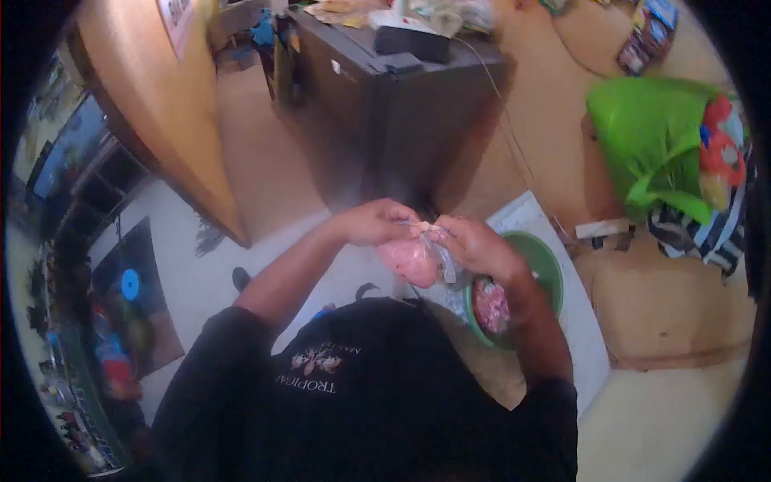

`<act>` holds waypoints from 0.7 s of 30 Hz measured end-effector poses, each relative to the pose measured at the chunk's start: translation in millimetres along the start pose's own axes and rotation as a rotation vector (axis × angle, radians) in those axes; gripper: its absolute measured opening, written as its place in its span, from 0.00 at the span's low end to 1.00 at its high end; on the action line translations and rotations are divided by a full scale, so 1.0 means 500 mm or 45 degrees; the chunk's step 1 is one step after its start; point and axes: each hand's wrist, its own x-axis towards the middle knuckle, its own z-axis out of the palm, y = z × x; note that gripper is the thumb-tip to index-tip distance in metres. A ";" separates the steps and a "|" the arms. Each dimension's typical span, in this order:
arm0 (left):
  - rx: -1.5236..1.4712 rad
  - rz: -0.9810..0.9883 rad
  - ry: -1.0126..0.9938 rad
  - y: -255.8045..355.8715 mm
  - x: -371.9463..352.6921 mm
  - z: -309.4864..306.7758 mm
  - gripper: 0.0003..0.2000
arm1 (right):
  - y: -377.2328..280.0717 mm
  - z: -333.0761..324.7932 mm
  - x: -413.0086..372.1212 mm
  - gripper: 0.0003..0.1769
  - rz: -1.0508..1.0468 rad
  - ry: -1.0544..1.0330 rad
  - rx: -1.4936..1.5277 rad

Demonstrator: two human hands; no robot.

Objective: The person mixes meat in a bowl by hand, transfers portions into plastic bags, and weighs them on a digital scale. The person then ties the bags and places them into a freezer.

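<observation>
- Left hand point(373, 222): fingers curled in, pinching the top of the clear plastic bag point(414, 261) at its neck.
- Right hand point(478, 245): also closed, fingertips on the same bag neck, touching the left hand's fingertips.
- The bag hangs just below both hands, between them and the chest. It holds a pink lump; what the lump is cannot be told. There is no readable print on the bag.
- Green bowl point(548, 269): directly under the right wrist, with more pink stuff point(491, 307) inside it.
- The bowl sits on a white board point(522, 215) that extends beyond the right hand.
- Black shirt point(361, 418): white chest print below the hands, seen upside down. It reads roughly "TROPICA…"; the last letters and the small line by it are too blurred to read.
- Dark cabinet point(401, 120): ahead of the hands, with a black box point(414, 42) on top. Papers lie beside the box; their print is illegible.
- Green plastic bag point(650, 136): well off to the right of the right hand, with striped cloth point(707, 237) beside it.
- Brown cardboard point(666, 313): right of the bowl.
</observation>
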 end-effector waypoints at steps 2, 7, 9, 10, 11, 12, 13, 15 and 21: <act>0.045 0.003 0.111 0.002 -0.045 -0.052 0.11 | -0.004 0.036 0.062 0.14 0.118 -0.029 0.134; 0.033 -0.009 0.522 -0.037 -0.176 -0.173 0.10 | -0.065 0.169 0.216 0.31 0.228 0.041 0.654; -0.053 0.034 0.661 -0.076 -0.194 -0.203 0.10 | -0.083 0.204 0.254 0.45 -0.113 0.146 0.658; -0.224 -0.011 0.782 -0.097 -0.230 -0.226 0.11 | -0.107 0.221 0.275 0.49 -0.068 0.063 0.788; -0.395 -0.059 0.900 -0.111 -0.238 -0.236 0.12 | -0.132 0.238 0.296 0.52 -0.014 -0.016 0.914; -0.391 -0.057 0.903 -0.122 -0.257 -0.245 0.12 | -0.137 0.270 0.314 0.52 -0.041 0.054 0.871; -0.567 -0.053 0.930 -0.130 -0.273 -0.251 0.14 | -0.145 0.292 0.327 0.51 -0.068 0.127 0.827; -0.750 -0.067 0.941 -0.121 -0.287 -0.237 0.17 | -0.152 0.310 0.330 0.50 0.079 0.146 0.923; -0.791 0.110 0.622 -0.125 -0.267 -0.190 0.29 | -0.100 0.315 0.275 0.44 0.395 0.308 1.399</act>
